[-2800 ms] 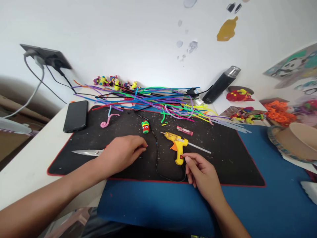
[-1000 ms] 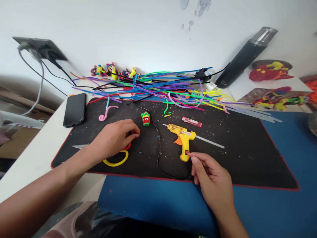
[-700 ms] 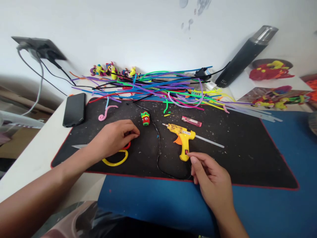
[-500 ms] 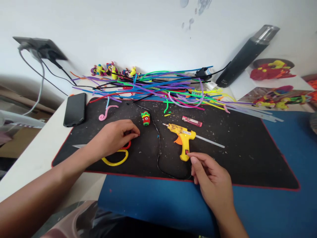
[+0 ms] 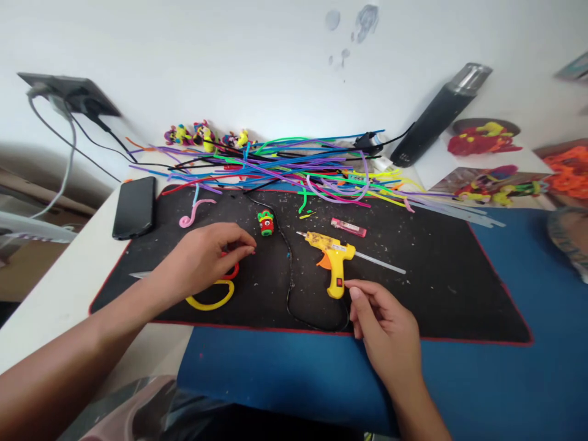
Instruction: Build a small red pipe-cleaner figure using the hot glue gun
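Observation:
My left hand [image 5: 209, 254] is closed in a pinch above a pair of scissors with red and yellow handles [image 5: 215, 304]; a tiny reddish speck shows at its fingertips, too small to name. Just beyond those fingertips stands a small red and green figure with round eyes [image 5: 266, 224]. My right hand [image 5: 388, 327] is closed, thumb against curled fingers, beside the handle of a yellow glue gun [image 5: 337, 269]. Whatever it holds, if anything, is hidden. The glue gun lies on its side with a clear glue stick [image 5: 381, 262] in its back.
A black mat [image 5: 450, 275] covers the desk. Behind it lie many colored pipe cleaners [image 5: 285, 162] and several small figures [image 5: 202, 135]. A pink lighter [image 5: 349, 228], a phone [image 5: 134, 208], a black flask [image 5: 436, 119] and a black cord [image 5: 290, 275] are around.
The camera view has turned slightly to the right, so the desk items appear shifted left. Both hands keep nearly the same pose, and the reddish speck at my left fingertips now shows.

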The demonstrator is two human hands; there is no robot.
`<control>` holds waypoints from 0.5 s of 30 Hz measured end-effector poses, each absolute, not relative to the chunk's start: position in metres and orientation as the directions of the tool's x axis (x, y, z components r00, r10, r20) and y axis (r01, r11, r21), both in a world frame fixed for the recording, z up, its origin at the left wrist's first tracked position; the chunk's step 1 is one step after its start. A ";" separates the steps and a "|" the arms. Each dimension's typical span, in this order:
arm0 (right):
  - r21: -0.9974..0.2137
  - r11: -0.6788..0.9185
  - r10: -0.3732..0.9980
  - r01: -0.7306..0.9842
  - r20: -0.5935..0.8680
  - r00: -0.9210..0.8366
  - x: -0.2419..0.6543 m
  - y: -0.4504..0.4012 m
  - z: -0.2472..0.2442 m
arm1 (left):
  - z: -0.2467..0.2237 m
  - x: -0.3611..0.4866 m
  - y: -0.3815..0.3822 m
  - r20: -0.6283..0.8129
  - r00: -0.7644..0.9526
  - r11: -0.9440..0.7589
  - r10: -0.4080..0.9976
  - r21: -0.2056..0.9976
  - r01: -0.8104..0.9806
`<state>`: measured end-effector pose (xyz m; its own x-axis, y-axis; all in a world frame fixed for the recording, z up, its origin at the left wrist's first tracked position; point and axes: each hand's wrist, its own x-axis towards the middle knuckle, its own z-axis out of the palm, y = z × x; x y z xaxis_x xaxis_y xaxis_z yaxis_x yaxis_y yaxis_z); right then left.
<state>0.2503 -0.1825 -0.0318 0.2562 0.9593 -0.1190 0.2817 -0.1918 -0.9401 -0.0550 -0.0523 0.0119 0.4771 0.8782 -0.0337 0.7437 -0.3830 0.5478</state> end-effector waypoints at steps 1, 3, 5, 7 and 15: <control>-0.943 -0.201 0.953 0.265 -0.126 0.276 0.249 -0.182 -0.031 | 0.016 -0.049 -0.059 -0.046 0.508 -0.398 0.860 0.560 0.726; -0.949 -0.215 0.938 0.232 -0.135 0.321 0.247 -0.180 -0.031 | 0.023 -0.033 -0.074 -0.063 0.607 -0.457 0.793 0.597 0.659; -0.948 -0.233 0.926 0.218 -0.148 0.347 0.244 -0.178 -0.032 | 0.028 -0.012 -0.088 -0.089 0.706 -0.538 0.702 0.583 0.609; -0.942 -0.249 0.922 0.224 -0.161 0.351 0.242 -0.176 -0.033 | 0.029 0.011 -0.097 -0.097 0.738 -0.593 0.668 0.529 0.606; -0.927 -0.293 0.937 0.235 -0.229 0.263 0.246 -0.173 -0.036 | 0.015 0.074 -0.090 -0.263 0.670 -0.541 0.694 0.424 0.726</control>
